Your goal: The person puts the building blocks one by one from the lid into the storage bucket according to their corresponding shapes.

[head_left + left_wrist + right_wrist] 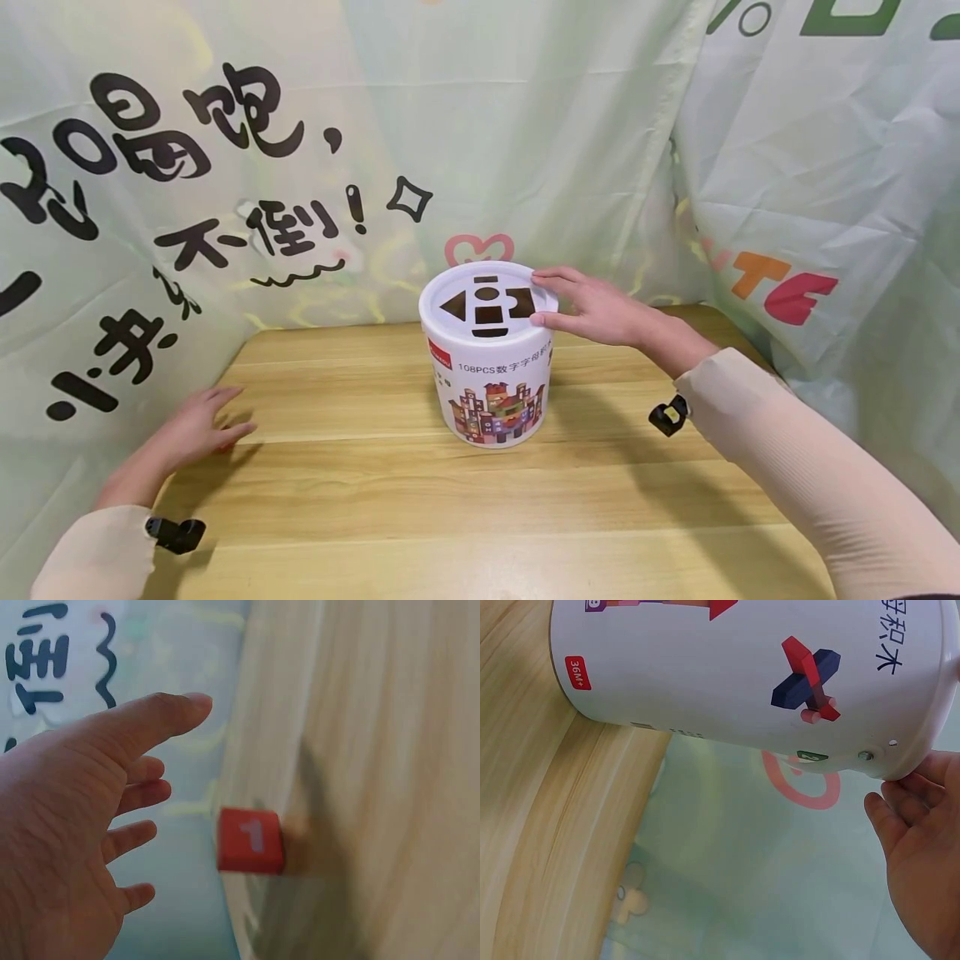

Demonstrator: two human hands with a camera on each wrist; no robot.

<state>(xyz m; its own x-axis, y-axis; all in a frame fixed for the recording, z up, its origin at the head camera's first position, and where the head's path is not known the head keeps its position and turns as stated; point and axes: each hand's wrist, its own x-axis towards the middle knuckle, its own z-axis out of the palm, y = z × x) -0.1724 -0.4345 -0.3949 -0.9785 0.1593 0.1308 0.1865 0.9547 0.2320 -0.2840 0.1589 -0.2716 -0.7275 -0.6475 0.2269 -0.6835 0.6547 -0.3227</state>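
Observation:
A white round bucket stands upright on the wooden table, with colourful building blocks printed on its side. Its white lid has several shaped holes, among them a triangle and a circle. My right hand grips the lid's right edge, fingertips over the rim; the right wrist view shows fingers curled against that rim. At the left side of the table my left hand hovers with fingers spread and nothing in them. Close by it, in the left wrist view, lies a red block bearing a pale number 1.
The wooden table reaches to printed cloth hanging behind and at both sides. A black wrist camera sits on my left sleeve, another camera on my right one.

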